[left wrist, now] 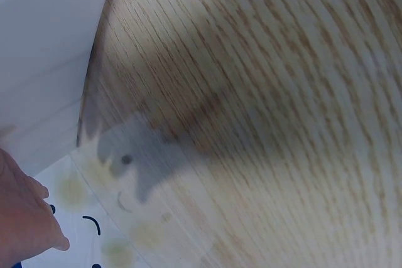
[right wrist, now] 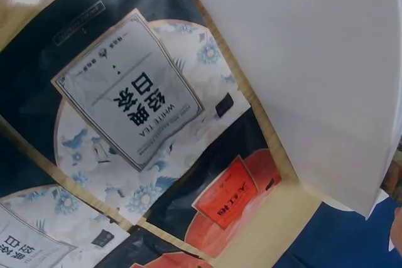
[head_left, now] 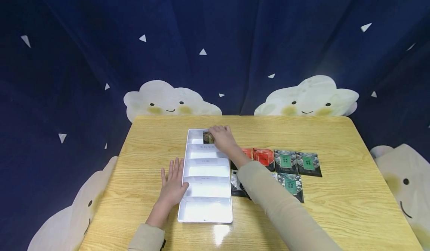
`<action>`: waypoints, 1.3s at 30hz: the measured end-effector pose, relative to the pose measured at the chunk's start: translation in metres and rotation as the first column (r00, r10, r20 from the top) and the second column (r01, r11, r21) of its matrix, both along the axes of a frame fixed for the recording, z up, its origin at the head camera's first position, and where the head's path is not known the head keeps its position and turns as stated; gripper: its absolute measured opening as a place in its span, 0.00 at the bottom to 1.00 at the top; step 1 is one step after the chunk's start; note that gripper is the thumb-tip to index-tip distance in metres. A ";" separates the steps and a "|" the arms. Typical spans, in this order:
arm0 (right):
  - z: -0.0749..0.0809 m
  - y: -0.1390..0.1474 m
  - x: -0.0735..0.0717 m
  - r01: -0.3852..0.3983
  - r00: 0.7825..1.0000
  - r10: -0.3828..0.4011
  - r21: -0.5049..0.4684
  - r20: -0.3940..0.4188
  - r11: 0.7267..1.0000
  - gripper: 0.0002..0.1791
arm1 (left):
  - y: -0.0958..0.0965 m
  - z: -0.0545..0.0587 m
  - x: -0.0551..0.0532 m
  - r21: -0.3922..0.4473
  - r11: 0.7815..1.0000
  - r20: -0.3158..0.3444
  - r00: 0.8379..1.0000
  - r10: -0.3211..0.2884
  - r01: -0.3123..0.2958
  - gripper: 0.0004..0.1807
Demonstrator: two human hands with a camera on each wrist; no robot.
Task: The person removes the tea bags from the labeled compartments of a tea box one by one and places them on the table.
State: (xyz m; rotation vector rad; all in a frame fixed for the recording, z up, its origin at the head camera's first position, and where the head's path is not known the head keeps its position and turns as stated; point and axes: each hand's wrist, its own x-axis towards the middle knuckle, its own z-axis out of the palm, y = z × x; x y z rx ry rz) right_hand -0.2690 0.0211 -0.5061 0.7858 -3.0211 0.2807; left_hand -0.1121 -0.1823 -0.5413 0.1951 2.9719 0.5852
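Observation:
A white divided tray (head_left: 205, 220) lies lengthwise on the table, with its compartments in a row. At its far compartment my right hand (head_left: 222, 138) pinches a dark brown tea sachet (head_left: 206, 137), partly covered by the fingers. Along the tray's left side rests my left hand (head_left: 173, 187), fingers straight, with the thumb at the rim. The left wrist view has part of that hand (left wrist: 25, 218) beside the tray's wall (left wrist: 44, 61). In the right wrist view, a sliver of the held sachet (right wrist: 393, 174) shows at the right edge.
Right of the tray lie several flat tea sachets: red ones (head_left: 263, 157), green-labelled ones (head_left: 308, 163) and white tea ones (right wrist: 135, 92). My right forearm (head_left: 279, 198) hides some of them. A dark blue curtain (head_left: 228, 57) with clouds hangs behind the wooden table (head_left: 352, 191).

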 end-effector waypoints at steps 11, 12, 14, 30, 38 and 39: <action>0.018 0.017 -0.002 -0.041 0.987 0.019 -0.136 -0.159 0.990 0.07 | 0.000 0.000 -0.001 -0.010 1.000 0.017 1.000 -0.009 0.009 0.43; 0.020 0.019 -0.002 -0.040 0.987 0.016 -0.144 -0.161 0.989 0.07 | 0.000 0.000 -0.001 -0.007 1.000 0.017 1.000 -0.009 0.009 0.43; 0.022 0.024 -0.002 -0.038 0.985 0.009 -0.164 -0.175 0.986 0.07 | 0.000 0.001 0.000 -0.009 1.000 0.015 1.000 -0.008 0.008 0.43; 0.040 0.077 0.009 -0.082 0.942 -0.011 -0.260 -0.335 0.962 0.05 | 0.000 0.001 0.001 -0.003 1.000 0.012 1.000 -0.009 0.009 0.43; 0.039 0.111 0.025 -0.077 0.936 -0.023 -0.266 -0.352 0.961 0.05 | 0.000 0.002 0.001 0.000 1.000 -0.002 1.000 -0.012 0.012 0.43; 0.038 0.116 0.027 -0.075 0.934 -0.026 -0.266 -0.357 0.961 0.05 | 0.000 0.002 0.001 -0.004 1.000 0.000 1.000 -0.011 0.011 0.43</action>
